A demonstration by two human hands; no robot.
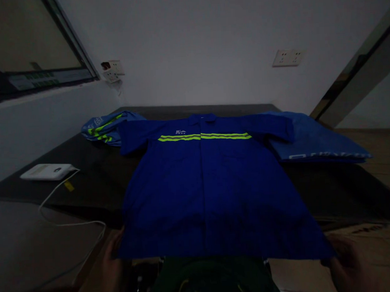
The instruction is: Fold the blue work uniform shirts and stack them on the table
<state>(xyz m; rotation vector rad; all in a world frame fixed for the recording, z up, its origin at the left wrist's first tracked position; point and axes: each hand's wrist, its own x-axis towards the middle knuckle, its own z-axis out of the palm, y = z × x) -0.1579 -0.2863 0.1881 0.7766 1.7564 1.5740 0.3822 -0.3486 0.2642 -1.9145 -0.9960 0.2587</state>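
Note:
A dark blue short-sleeved work shirt (183,176) lies spread front side up, its collar toward the wall and its hem toward me. Yellow-green reflective stripes cross the chest, with a small pale print above them on the left. The lower hem hangs past the table's near edge. At the hem's left corner, my left hand (112,253) is closed on the cloth. My right hand (345,258) pinches the opposite corner. Both hands are dim, and some of their fingers are hidden by the fabric.
On the dark table (95,172), a crumpled blue garment (106,126) with yellow stripes lies at back left. Folded blue cloth (317,134) rests at right, partly beneath a sleeve. A white device (47,171) trails a white cable (69,224) over the edge. Wall sockets (288,58) are behind.

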